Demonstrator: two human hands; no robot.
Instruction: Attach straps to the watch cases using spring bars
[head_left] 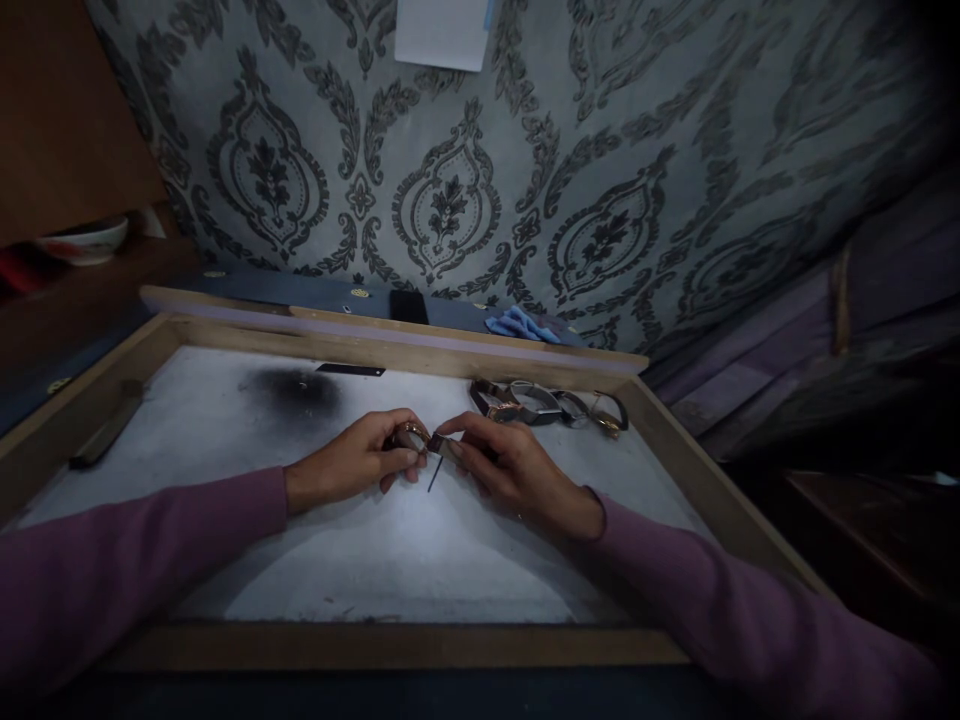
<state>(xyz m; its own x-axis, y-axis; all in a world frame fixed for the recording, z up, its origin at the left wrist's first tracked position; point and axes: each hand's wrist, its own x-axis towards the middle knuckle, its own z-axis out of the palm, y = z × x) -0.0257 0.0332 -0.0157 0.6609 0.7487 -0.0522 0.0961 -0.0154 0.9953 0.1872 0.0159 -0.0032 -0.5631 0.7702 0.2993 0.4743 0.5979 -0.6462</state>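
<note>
Near the middle of the shallow wooden tray, my left hand [371, 455] has its fingers closed around a gold-toned wristwatch [412, 433]. My right hand [506, 458] meets it from the right, pinching a dark brown, flat piece [437, 444] that looks like part of the watch's strap. A thin dark rod [435, 474] points down below the fingertips; I cannot tell whether it is held or attached. Several more wristwatches [534, 402] lie in a row at the tray's back right, beyond my right hand.
Raised wooden walls [397, 645] frame the white tray floor [360, 570]. A dark flat strip [350, 370] lies by the back wall, and a long dark object [109, 428] at the left. Behind the tray are a black phone-like object [408, 307] and a blue cloth [521, 324].
</note>
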